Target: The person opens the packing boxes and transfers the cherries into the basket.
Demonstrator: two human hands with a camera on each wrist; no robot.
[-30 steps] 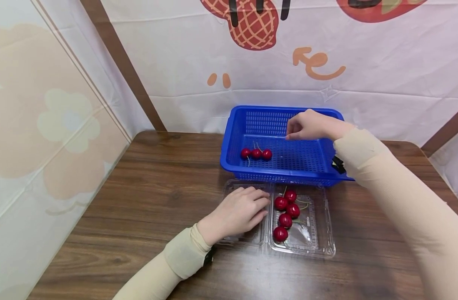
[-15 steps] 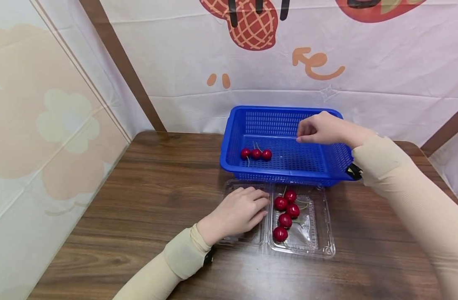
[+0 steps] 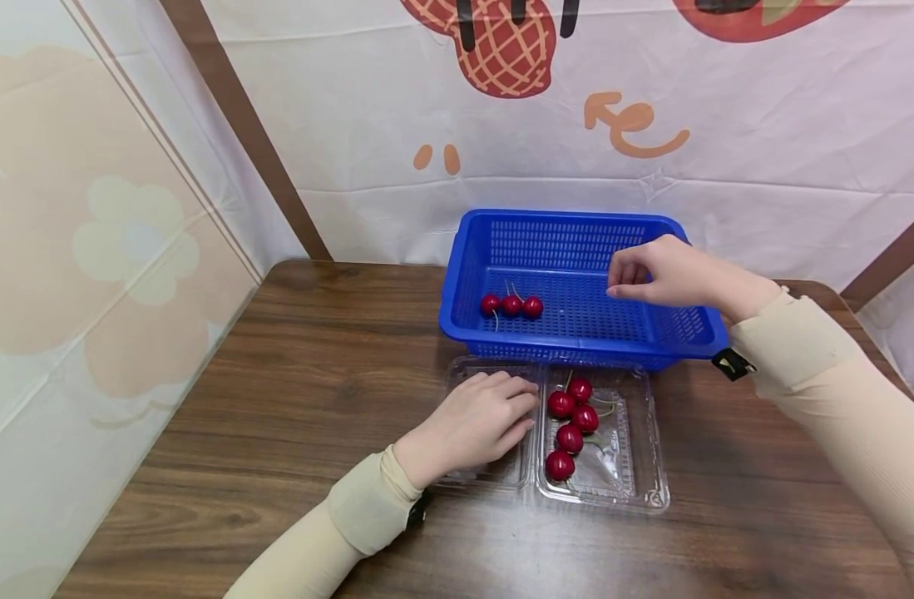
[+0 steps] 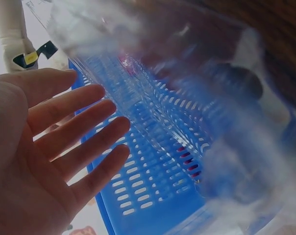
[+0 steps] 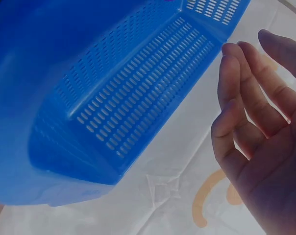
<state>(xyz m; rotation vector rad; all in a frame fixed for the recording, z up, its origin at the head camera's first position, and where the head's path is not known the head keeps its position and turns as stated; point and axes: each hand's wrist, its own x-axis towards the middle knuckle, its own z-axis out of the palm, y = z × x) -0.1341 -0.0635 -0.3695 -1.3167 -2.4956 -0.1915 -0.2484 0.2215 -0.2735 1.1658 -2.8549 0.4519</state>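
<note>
My left hand point(image 3: 471, 420) lies over the left half of an unfolded clear plastic clamshell box point(image 3: 639, 457), its fingers extended near the middle hinge. In the left wrist view those fingers point(image 4: 89, 100) are spread, with nothing held. The right half contains several red cherries point(image 3: 569, 439) with green stems. Over the right part of a blue plastic basket point(image 3: 569, 343) hovers my right hand point(image 3: 666, 270), fingers loosely bent, holding nothing. Three cherries point(image 3: 511, 306) lie in a row at the basket's left side. The right wrist view shows the basket's slotted wall beside that hand.
A brown wood-grain table point(image 3: 337, 358) carries the basket and box. The basket stands at the back, close behind the box. A white printed cloth point(image 3: 367, 108) hangs behind the table, and another patterned sheet point(image 3: 127, 208) is at the left.
My right hand has moved to the right and slightly nearer over the basket, its thumb and fingers a little further apart. The left hand and cherries have stayed in place.
</note>
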